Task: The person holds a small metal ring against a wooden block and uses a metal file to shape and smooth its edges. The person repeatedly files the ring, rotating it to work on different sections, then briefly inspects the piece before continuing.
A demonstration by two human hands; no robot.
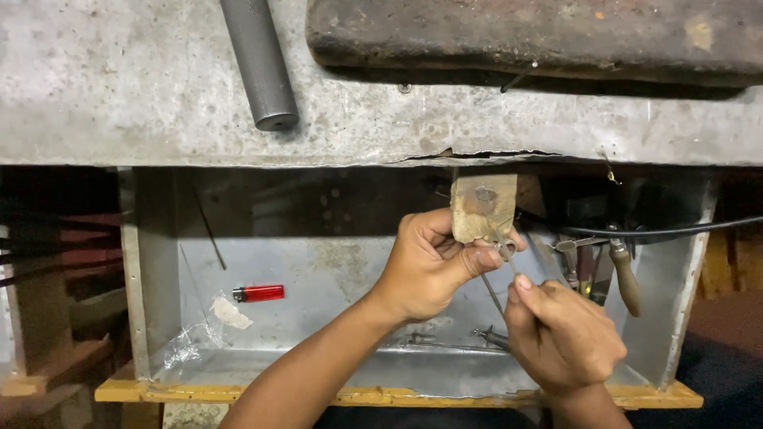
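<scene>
Right hand (564,338), nearest the camera at the tray's (318,373) front edge, pinches a thin tool (494,295) pointed at a small ring (507,249). Left hand (429,266) clamps the ring against a wooden peg (482,208) under the bench's (159,95) front edge. Red lighter (258,293) lies at tray left.
</scene>
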